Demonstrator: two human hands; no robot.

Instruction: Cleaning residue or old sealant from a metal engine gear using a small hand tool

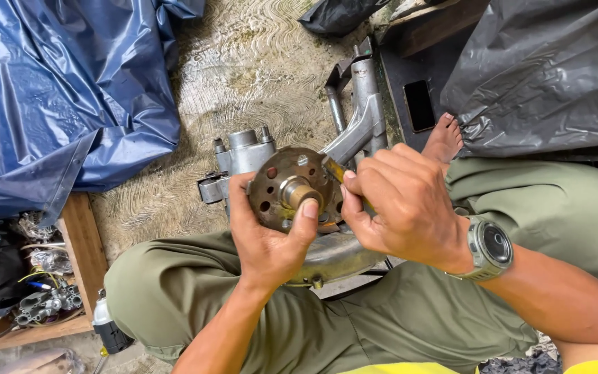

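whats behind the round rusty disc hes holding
Behind the rusty disc sit a grey metal housing and a silver arm. How they join is covered by the disc and right hand.

a small dark phone screen [419,105], a black upright rectangle with rounded corners, lies face up on the dark board at the upper right, just left of the crumpled black plastic sheet [541,76]. the round watch face [496,244] on the person's right wrist is dark glass in a grey-green case, and nothing on it can be read. no packages, labels or signs show anywhere else.
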